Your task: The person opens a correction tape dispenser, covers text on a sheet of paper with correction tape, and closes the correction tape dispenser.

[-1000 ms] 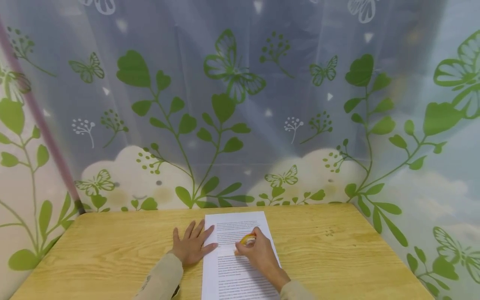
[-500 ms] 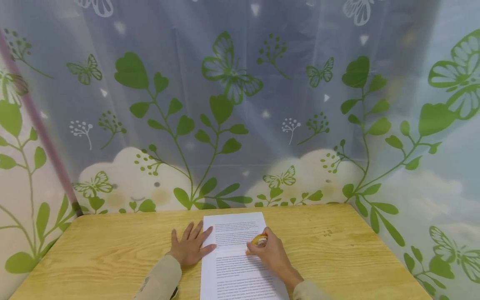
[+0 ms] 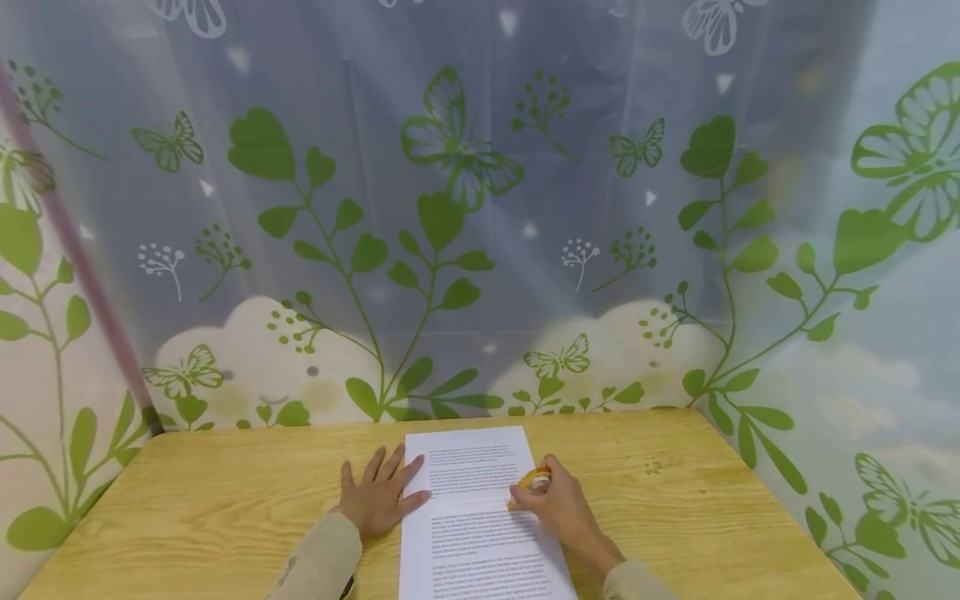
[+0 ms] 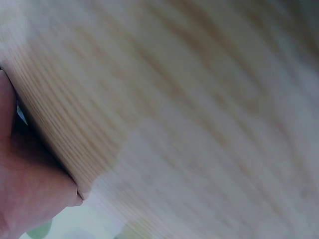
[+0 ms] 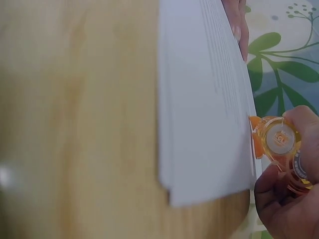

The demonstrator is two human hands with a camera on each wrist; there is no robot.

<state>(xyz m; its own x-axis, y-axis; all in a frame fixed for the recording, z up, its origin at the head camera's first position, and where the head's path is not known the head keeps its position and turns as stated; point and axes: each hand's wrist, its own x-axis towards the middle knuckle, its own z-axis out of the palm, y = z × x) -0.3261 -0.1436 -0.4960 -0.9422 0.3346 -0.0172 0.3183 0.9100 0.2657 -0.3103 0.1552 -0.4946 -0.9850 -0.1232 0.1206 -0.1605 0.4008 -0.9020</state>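
Note:
My right hand [image 3: 566,510] pinches an orange see-through correction tape [image 5: 279,138] between thumb and fingers, its tip at the printed sheet [image 3: 468,439] near the right margin. A white band without print runs across the page, left of the tip. In the right wrist view, two round reels show through the correction tape's casing. My left hand [image 3: 378,497] lies with fingers spread on the table, thumb and index fingertips resting on the sheet's left edge. Only part of the left hand shows in the left wrist view.
The wood-grain table [image 3: 232,492] spreads to both sides of the paper. A printed curtain [image 3: 480,250] with leaves and butterflies hangs behind its far edge and along the sides. Further sheets appear stacked under the top one in the right wrist view.
My right hand has slid rightward across the page with the correction tape, from mid-line towards the right margin. My left hand stays in place on the paper's edge.

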